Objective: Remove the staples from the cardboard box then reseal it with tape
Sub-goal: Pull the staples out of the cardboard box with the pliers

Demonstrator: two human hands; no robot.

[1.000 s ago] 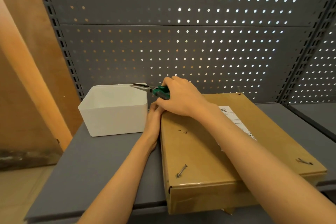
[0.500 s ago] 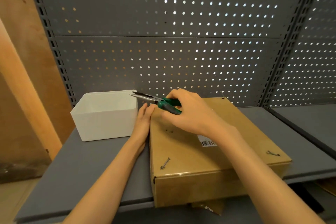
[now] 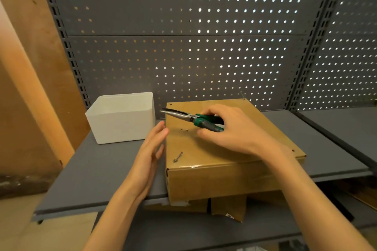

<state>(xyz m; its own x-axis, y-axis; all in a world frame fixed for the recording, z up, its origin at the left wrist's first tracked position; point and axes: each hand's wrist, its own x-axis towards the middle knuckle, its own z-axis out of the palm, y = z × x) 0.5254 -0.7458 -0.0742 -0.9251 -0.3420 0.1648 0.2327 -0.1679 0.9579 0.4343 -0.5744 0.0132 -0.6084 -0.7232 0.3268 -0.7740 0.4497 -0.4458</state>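
Cardboard box (image 3: 228, 146) lies flat on the grey shelf (image 3: 114, 171), front end overhanging the shelf edge. Right hand (image 3: 234, 130) has its fingers curled round the green handles of the needle-nose pliers (image 3: 195, 119), held above the box top and not touching it. Plier tips point left of the right fingers, toward the white bin (image 3: 122, 117), and look nearly closed; can't tell if a staple is in them. Left hand (image 3: 152, 154) is flat with straight fingers, laid against the box's left side wall and holding nothing.

One staple (image 3: 178, 157) is bent up near the front-left corner, just right of the left fingers and nearer the camera than the right ones. Empty holes (image 3: 184, 129) sit below the pliers. Small dark marks at the far corners could be more staples, too small to call. No tape in view.

Risks, my read:
- Box overhangs; a hard upward pull on the staple could tip or slide it, since the left hand only braces it sideways.
- Left fingers are close to the staple, so a slipping plier tip could catch them.
- Yanking at an angle may tear the cardboard face, leaving a poor surface for tape.
- A freed staple could drop short of the bin and get lost.
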